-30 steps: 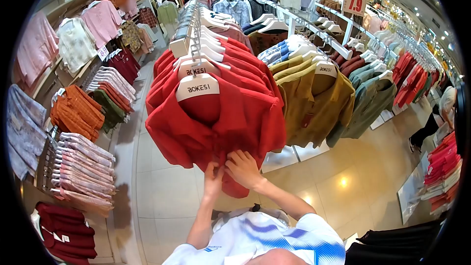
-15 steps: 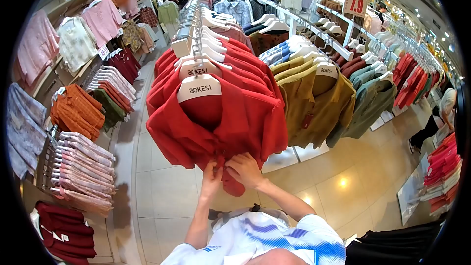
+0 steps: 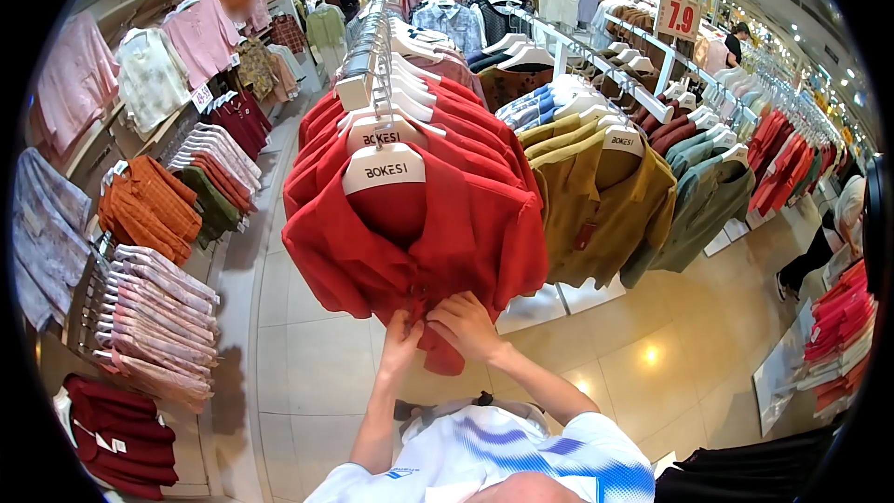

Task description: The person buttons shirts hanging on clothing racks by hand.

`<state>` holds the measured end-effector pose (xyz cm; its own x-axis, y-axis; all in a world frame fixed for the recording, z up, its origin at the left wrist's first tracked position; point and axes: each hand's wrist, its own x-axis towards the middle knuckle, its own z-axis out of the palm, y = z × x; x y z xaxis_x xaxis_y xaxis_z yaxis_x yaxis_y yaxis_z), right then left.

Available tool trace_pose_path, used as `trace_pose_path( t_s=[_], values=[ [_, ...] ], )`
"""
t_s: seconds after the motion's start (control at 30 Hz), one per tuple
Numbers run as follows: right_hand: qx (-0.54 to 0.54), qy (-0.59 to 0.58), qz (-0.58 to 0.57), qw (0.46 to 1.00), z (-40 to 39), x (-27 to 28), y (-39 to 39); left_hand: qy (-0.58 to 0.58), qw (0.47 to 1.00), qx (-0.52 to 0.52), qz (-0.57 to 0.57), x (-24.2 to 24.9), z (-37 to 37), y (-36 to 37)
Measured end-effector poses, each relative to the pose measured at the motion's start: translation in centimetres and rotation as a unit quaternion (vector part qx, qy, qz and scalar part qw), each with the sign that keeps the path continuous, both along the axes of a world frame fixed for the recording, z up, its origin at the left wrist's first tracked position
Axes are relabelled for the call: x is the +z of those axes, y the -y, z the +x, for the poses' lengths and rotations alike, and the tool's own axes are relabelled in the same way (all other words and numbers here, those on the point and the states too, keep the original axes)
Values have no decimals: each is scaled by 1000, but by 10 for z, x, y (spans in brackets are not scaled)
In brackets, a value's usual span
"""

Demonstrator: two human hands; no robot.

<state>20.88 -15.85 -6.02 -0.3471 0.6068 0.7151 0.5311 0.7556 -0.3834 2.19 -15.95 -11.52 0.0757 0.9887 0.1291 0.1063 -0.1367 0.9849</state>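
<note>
A red collared shirt (image 3: 475, 233) hangs at the front of a rack on a white hanger (image 3: 384, 169) lettered BOKESI. Both of my hands are at its lower front, where the two button edges meet. My left hand (image 3: 402, 335) pinches one edge of the red cloth, and my right hand (image 3: 463, 324) has its bent fingers closed on the other edge, close beside it. Any button between the fingertips is too small to make out. Below my hands the shirt's hem hangs down in a loose flap.
More red shirts hang behind on the metal rail (image 3: 358, 84). Mustard shirts (image 3: 596, 196) and green shirts (image 3: 698, 210) hang to the right, under a 7.9 price sign (image 3: 677, 14). Wall racks with orange shirts (image 3: 154, 200) line the left. A person (image 3: 824, 242) stands at the far right.
The view has shifted slightly, so the racks sit a little lower and further right. My hands stay at the same spot on the red shirt's front, with hardly any finger movement.
</note>
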Motion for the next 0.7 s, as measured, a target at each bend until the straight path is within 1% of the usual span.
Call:
trace_pose_path(
  t_s=[0.07, 0.13, 0.37, 0.43, 0.47, 0.53, 0.57, 0.63, 0.7],
  values=[
    [0, -8, -1, 1000, 1, 2, 1, 6, 1000, -8, 11, -2, -1, 0],
    [-1, -15, -1, 1000, 2, 3, 0, 35, 998, -38, -26, 6, 0, 3],
    [19, -10, -25, 999, 4, 0, -2, 37, 998, -37, -17, -1, -1, 4],
    [22, -11, -24, 999, 4, 1, -2, 42, 997, -36, -56, 10, 1, 8],
    [25, -17, -17, 999, 4, 2, -2, 41, 997, -36, -55, 11, 1, 8],
    [29, -23, -8, 999, 4, 5, -1, 84, 994, -27, -70, 13, 2, 8],
    [32, -24, -2, 999, 4, 6, -1, 83, 994, -27, -69, 10, 0, 7],
    [35, -26, 5, 999, 4, 8, 1, 114, 989, -50, -75, 2, -4, 5],
    [23, -45, -28, 998, 5, 11, 3, 123, 989, -50, -69, -2, -5, 4]
  ],
)
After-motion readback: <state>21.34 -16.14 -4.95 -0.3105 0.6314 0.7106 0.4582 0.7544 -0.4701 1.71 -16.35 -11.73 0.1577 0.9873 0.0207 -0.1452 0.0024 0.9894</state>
